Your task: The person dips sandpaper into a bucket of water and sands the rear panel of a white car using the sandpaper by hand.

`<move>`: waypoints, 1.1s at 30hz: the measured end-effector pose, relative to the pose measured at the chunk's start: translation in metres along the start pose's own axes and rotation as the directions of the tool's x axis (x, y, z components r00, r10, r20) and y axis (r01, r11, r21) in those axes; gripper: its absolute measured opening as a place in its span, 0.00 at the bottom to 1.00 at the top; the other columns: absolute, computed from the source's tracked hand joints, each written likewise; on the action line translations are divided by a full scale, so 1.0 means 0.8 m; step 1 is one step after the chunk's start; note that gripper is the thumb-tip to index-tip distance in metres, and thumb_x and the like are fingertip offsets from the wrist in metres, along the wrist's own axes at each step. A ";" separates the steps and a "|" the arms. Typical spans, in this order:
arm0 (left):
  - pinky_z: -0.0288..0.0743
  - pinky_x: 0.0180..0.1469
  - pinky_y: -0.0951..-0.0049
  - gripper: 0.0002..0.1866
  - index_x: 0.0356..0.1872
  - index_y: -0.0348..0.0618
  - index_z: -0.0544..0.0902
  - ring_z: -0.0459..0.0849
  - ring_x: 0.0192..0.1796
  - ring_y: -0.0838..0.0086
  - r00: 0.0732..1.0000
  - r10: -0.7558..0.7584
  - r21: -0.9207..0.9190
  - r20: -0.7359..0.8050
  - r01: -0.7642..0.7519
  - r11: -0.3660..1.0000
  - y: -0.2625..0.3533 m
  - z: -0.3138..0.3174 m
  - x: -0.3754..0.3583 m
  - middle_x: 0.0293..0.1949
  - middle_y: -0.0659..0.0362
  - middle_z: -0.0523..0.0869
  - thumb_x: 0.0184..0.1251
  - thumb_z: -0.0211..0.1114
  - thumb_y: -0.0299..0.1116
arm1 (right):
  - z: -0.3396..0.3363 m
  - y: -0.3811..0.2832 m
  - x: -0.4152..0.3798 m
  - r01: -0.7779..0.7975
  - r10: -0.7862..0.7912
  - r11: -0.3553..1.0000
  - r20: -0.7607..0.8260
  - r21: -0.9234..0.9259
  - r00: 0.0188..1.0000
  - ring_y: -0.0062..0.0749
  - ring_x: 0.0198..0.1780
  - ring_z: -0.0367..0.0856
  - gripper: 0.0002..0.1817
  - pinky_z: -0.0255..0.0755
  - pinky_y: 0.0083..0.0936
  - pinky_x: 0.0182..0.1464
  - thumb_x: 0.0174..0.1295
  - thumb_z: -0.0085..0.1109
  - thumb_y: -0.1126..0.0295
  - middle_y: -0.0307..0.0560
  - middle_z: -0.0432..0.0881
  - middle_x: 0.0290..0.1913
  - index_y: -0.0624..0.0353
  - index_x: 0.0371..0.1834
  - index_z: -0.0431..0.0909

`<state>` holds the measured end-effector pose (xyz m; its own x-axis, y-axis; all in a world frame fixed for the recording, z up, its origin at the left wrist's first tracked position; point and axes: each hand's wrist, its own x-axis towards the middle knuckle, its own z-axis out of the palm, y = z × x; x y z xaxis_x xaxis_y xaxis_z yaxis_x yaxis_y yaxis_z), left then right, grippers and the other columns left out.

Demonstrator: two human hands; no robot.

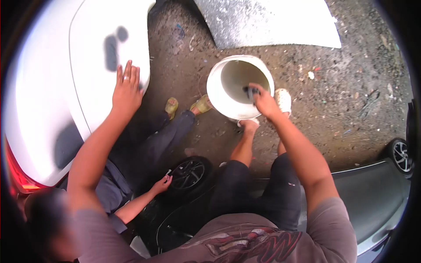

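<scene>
My left hand (127, 90) lies with fingers stretched on the white car body panel (94, 79), beside dark grey patches (111, 52) on its surface. A ring shows on one finger. My right hand (265, 101) reaches over the rim of a white bucket (215, 90) that stands on the ground between my feet. Its fingers are closed around a small dark object (251, 93), whose kind I cannot make out. Cloudy greyish water (239, 74) is inside the bucket.
Another person squats at my left, a hand (163, 184) holding a small white stick. A speckled silvery panel (272, 22) lies beyond the bucket. Behind me is a dark car (372, 193); a black wheel (188, 173) is near my legs. The ground (324, 122) is wet and gritty.
</scene>
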<state>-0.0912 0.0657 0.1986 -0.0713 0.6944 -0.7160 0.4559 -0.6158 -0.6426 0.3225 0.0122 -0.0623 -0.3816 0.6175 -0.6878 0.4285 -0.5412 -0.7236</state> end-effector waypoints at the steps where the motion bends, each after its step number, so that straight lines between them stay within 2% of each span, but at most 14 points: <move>1: 0.36 0.92 0.41 0.45 0.88 0.32 0.60 0.46 0.93 0.51 1.000 0.015 0.017 0.023 -0.015 1.000 0.007 0.007 -0.023 0.88 0.47 0.63 0.83 0.56 0.56 | 0.022 0.026 0.038 0.126 -0.134 0.986 -0.076 -0.106 0.988 0.69 0.63 0.86 0.27 0.79 0.51 0.67 0.71 0.53 0.67 0.70 0.89 0.58 0.49 0.74 0.80; 3: 0.37 0.92 0.40 0.45 0.87 0.32 0.62 0.47 0.93 0.50 0.989 0.141 0.199 -0.053 -0.128 0.972 0.013 0.017 -0.068 0.88 0.47 0.63 0.80 0.59 0.53 | 0.046 0.030 0.091 0.043 -0.060 0.986 -0.103 -0.163 0.993 0.68 0.64 0.85 0.27 0.78 0.53 0.69 0.71 0.54 0.67 0.71 0.88 0.60 0.51 0.74 0.80; 6: 0.40 0.91 0.40 0.46 0.84 0.31 0.67 0.52 0.92 0.49 0.977 0.187 -0.144 0.097 -0.173 0.974 0.046 -0.010 -0.103 0.85 0.44 0.68 0.72 0.70 0.50 | 0.064 0.040 0.154 -0.220 0.185 0.938 -0.148 -0.268 0.971 0.66 0.69 0.83 0.32 0.74 0.51 0.75 0.71 0.51 0.71 0.69 0.85 0.68 0.48 0.80 0.75; 7: 0.42 0.91 0.39 0.47 0.83 0.31 0.69 0.58 0.90 0.49 0.965 0.238 -0.334 0.110 -0.189 0.924 0.064 0.001 -0.113 0.83 0.44 0.71 0.69 0.73 0.51 | 0.081 0.071 0.173 -0.200 0.090 0.907 -0.295 -0.370 0.951 0.65 0.79 0.72 0.33 0.70 0.52 0.79 0.71 0.50 0.72 0.64 0.74 0.80 0.48 0.82 0.73; 9: 0.43 0.91 0.38 0.45 0.82 0.33 0.71 0.60 0.89 0.51 0.947 0.315 -0.471 0.065 -0.249 0.846 0.092 -0.019 -0.121 0.79 0.46 0.76 0.70 0.72 0.50 | 0.075 0.090 0.191 -0.312 0.196 0.842 -0.289 -0.440 0.937 0.62 0.85 0.63 0.32 0.63 0.57 0.83 0.74 0.51 0.71 0.56 0.67 0.83 0.47 0.83 0.71; 11: 0.43 0.90 0.37 0.45 0.83 0.33 0.69 0.57 0.90 0.50 0.959 0.284 -0.521 0.000 -0.242 0.819 0.106 -0.018 -0.122 0.79 0.45 0.75 0.72 0.70 0.51 | 0.092 0.151 0.217 -0.297 0.158 0.782 -0.287 -0.548 0.945 0.65 0.84 0.63 0.32 0.63 0.58 0.82 0.78 0.53 0.65 0.61 0.64 0.85 0.48 0.85 0.68; 13: 0.44 0.90 0.36 0.46 0.84 0.33 0.68 0.55 0.91 0.50 0.972 0.236 -0.527 0.004 -0.199 0.826 0.094 -0.026 -0.122 0.79 0.44 0.75 0.73 0.70 0.51 | 0.121 0.203 0.238 -0.245 0.109 0.701 -0.239 -0.669 0.965 0.63 0.79 0.73 0.29 0.68 0.50 0.80 0.79 0.52 0.63 0.62 0.73 0.81 0.51 0.83 0.72; 16: 0.44 0.90 0.36 0.48 0.86 0.33 0.63 0.51 0.92 0.50 0.997 -0.037 -0.439 -0.072 0.002 0.899 0.032 -0.039 -0.096 0.82 0.43 0.71 0.74 0.68 0.53 | 0.106 0.176 0.227 -0.249 0.275 0.938 0.081 -0.242 0.958 0.54 0.67 0.85 0.24 0.80 0.45 0.69 0.77 0.54 0.65 0.60 0.83 0.72 0.56 0.73 0.81; 18: 0.43 0.90 0.38 0.49 0.87 0.34 0.63 0.50 0.92 0.50 0.981 -0.155 -0.387 -0.116 0.099 0.917 -0.019 -0.051 -0.077 0.84 0.43 0.69 0.76 0.67 0.56 | 0.089 0.177 0.204 -0.171 0.177 0.984 0.234 -0.046 0.956 0.51 0.64 0.87 0.25 0.83 0.48 0.64 0.73 0.52 0.71 0.55 0.86 0.68 0.52 0.72 0.83; 20: 0.41 0.91 0.41 0.50 0.88 0.34 0.61 0.49 0.93 0.51 0.945 -0.294 -0.288 -0.146 0.244 0.926 -0.077 -0.046 -0.051 0.84 0.44 0.68 0.77 0.64 0.61 | 0.057 0.129 0.157 -0.252 0.163 0.924 0.298 0.289 0.940 0.49 0.63 0.87 0.30 0.84 0.54 0.61 0.70 0.48 0.76 0.49 0.87 0.66 0.47 0.74 0.82; 21: 0.37 0.92 0.42 0.52 0.88 0.35 0.59 0.48 0.93 0.53 0.926 -0.362 -0.204 -0.106 0.336 0.919 -0.104 -0.041 -0.041 0.86 0.45 0.66 0.78 0.59 0.67 | 0.048 0.085 0.124 -0.430 0.285 0.727 0.336 0.534 0.898 0.43 0.61 0.87 0.31 0.85 0.54 0.58 0.69 0.47 0.78 0.47 0.87 0.65 0.47 0.75 0.80; 27: 0.34 0.93 0.43 0.54 0.89 0.37 0.59 0.47 0.93 0.57 0.989 -0.145 -0.081 -0.006 0.144 0.986 -0.136 -0.038 -0.168 0.88 0.49 0.64 0.77 0.54 0.72 | -0.038 -0.110 -0.047 -0.332 0.146 0.645 0.316 0.688 0.938 0.49 0.65 0.85 0.32 0.87 0.52 0.61 0.72 0.45 0.78 0.55 0.80 0.73 0.54 0.80 0.75; 30: 0.35 0.93 0.43 0.53 0.88 0.38 0.61 0.47 0.93 0.57 0.990 -0.134 -0.218 -0.040 0.122 0.968 -0.191 -0.043 -0.280 0.87 0.49 0.65 0.77 0.57 0.70 | -0.069 -0.176 -0.092 -0.209 0.027 0.615 0.245 0.761 0.969 0.50 0.65 0.84 0.26 0.87 0.54 0.63 0.73 0.49 0.78 0.56 0.80 0.70 0.59 0.74 0.75; 33: 0.36 0.92 0.42 0.52 0.88 0.38 0.61 0.48 0.93 0.58 0.956 -0.262 -0.255 -0.130 0.223 0.941 -0.260 -0.065 -0.346 0.87 0.50 0.66 0.77 0.58 0.69 | -0.071 -0.232 -0.119 -0.095 0.110 0.656 0.030 0.749 0.993 0.50 0.59 0.85 0.15 0.88 0.54 0.65 0.73 0.55 0.78 0.55 0.80 0.61 0.64 0.60 0.71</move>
<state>-0.1205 0.0210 0.5448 -0.0724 0.8738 -0.4808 0.6391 -0.3295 -0.6950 0.3261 0.0862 0.1406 -0.3566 0.5369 -0.7646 -0.2963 -0.8411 -0.4524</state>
